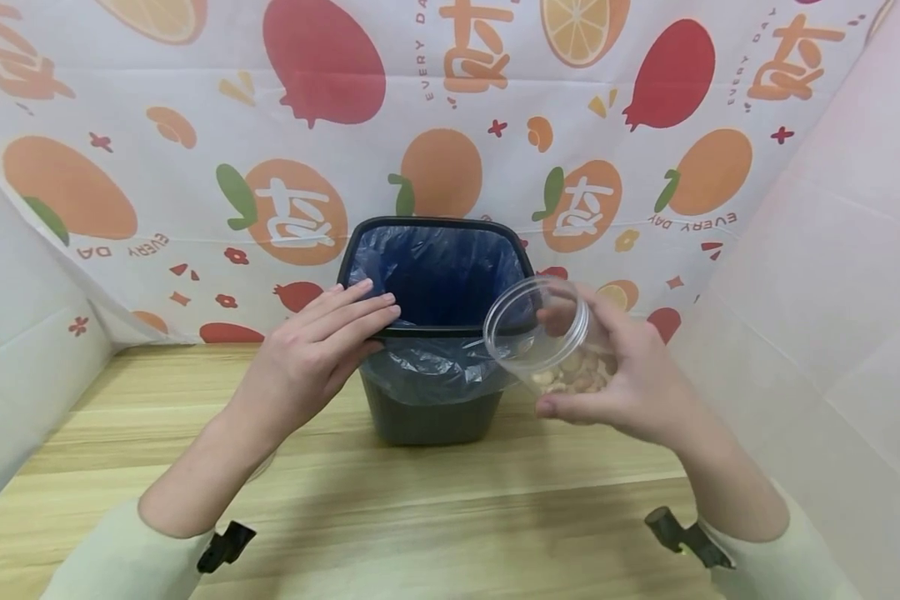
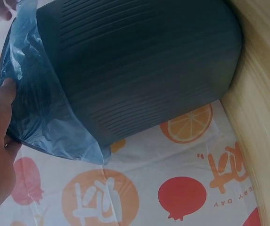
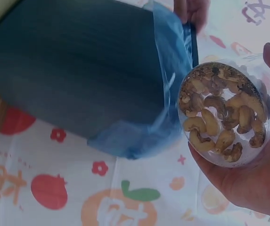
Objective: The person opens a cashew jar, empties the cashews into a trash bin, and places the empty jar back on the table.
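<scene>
A dark trash bin (image 1: pixel 435 412) stands upright, lined with a translucent bluish bag (image 1: pixel 450 367) folded over its rim. My left hand (image 1: pixel 311 346) holds the bin's near left rim, fingers over the opening and thumb outside against the bag. With my right hand (image 1: pixel 630 375) I grip a clear plastic jar (image 1: pixel 517 354), its open mouth tilted toward the bin beside the right part of the rim. Cashews (image 3: pixel 219 117), many with brown patches, lie inside the jar, with dark crumbs among them in the right wrist view.
Behind the bin hangs a white fruit-print cloth (image 1: pixel 375 179). Pale sheets rise at both sides of the wooden table (image 1: pixel 420 517). The edge of a clear round object (image 1: pixel 262 468) shows beside my left forearm, mostly hidden.
</scene>
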The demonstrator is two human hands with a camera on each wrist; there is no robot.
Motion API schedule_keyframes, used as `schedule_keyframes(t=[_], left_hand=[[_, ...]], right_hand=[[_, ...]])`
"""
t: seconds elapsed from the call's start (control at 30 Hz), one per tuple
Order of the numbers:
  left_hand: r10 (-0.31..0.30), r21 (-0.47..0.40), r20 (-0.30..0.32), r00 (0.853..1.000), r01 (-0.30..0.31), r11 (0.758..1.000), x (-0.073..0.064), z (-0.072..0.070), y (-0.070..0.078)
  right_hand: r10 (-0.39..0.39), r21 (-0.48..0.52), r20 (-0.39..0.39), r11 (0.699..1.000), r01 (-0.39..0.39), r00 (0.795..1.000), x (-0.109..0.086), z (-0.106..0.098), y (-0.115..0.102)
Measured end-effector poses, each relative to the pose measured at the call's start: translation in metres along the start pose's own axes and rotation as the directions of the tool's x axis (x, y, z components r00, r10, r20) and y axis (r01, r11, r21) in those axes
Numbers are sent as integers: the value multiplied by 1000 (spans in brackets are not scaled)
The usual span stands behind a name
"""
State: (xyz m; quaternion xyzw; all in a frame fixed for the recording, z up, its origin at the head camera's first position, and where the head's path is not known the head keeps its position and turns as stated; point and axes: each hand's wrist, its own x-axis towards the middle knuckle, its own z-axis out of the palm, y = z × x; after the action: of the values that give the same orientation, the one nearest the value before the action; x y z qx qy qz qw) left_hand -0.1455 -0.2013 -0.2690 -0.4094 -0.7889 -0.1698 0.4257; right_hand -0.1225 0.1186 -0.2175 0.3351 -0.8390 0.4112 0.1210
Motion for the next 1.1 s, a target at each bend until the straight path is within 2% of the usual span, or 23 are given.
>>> schedule_keyframes(t=[0.13,0.37,0.63,0.8,1.1], left_hand=[[-7,10,-13,1000,7,1000,-1,0,0],[-16,0,-19,1000,16,1000,0,1,-2],[-21,-13,-20,1000,21,1000,-1,3,0],[-25,-23,-21,999,25,999,-2,5,-1],[-30,-22,-25,999,30,999,-2,4,-2]], right_hand=[[38,-46,-9,998,-38,999,12,-11,-1],[100,-69,27,993,-98,995,34,-23,2],[103,-111,91,989,-93,990,54,-31,8],[121,-182,120,978,-98,985,66,-34,9],[127,-283,147,956,-82,981,91,-39,41]])
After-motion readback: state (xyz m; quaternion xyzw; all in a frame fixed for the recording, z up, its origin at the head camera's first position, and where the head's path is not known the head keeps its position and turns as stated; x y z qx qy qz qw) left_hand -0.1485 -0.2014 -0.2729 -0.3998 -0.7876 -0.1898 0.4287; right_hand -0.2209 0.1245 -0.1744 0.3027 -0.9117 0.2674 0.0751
